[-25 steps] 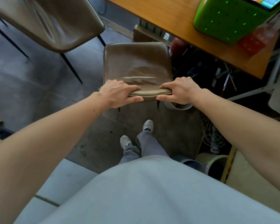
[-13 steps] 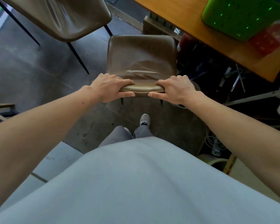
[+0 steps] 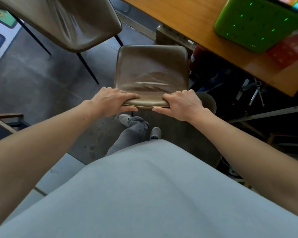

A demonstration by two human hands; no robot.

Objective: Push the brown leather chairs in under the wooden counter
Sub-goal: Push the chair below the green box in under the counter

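A brown leather chair (image 3: pixel 151 69) stands in front of me, its seat just left of the wooden counter (image 3: pixel 187 19) that runs across the upper right. My left hand (image 3: pixel 113 102) grips the left end of its backrest top edge. My right hand (image 3: pixel 181 103) grips the right end of the same edge. A second brown leather chair (image 3: pixel 67 23) on thin black legs stands at the upper left, out on the floor and away from the counter.
A green perforated box (image 3: pixel 258 23) and a red packet (image 3: pixel 289 52) sit on the counter. Dark clutter, metal legs and cables fill the space under the counter at the right. My feet (image 3: pixel 155 133) are right behind the chair. A wooden frame (image 3: pixel 5 117) is at the left.
I have stepped forward, my left foot now ahead of the right one. The gripped chair has shifted a little toward the counter. Both hands keep their hold.
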